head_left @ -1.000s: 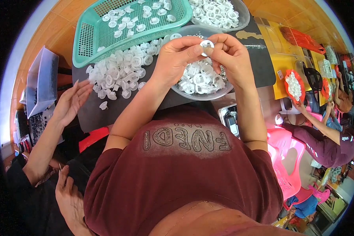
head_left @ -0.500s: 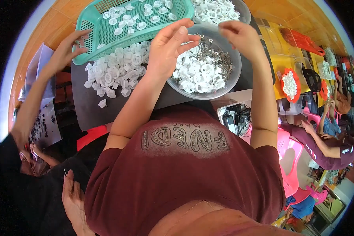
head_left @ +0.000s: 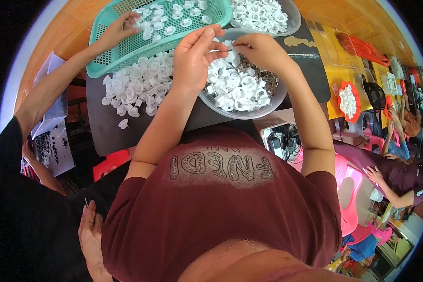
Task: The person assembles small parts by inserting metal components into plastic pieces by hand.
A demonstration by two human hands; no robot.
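My left hand (head_left: 192, 61) is raised over the near edge of a clear plastic bowl (head_left: 243, 114), its fingers curled toward the thumb. What it holds, if anything, is too small to make out. My right hand (head_left: 263, 50) pinches close to the left fingertips, above the bowl; the thing in its pinch is hidden. In the bowl, white plastic pieces (head_left: 242, 89) with square openings lie beside small metal parts (head_left: 270, 81). A heap of round white plastic pieces (head_left: 138, 87) rests on the dark table to the left of my left forearm.
A co-worker's hand (head_left: 120, 32) reaches into a green mesh basket (head_left: 98, 68) holding white pieces. Behind the bowl stands another bowl of white parts (head_left: 258, 14). Chargers (head_left: 284, 141) lie in a white box at right. Pink chairs (head_left: 350, 197) and other people are farther right.
My right hand has moved left and down, bringing its fingers close to my left hand's. The co-worker's hand has moved right, from the basket's edge to the pieces inside.
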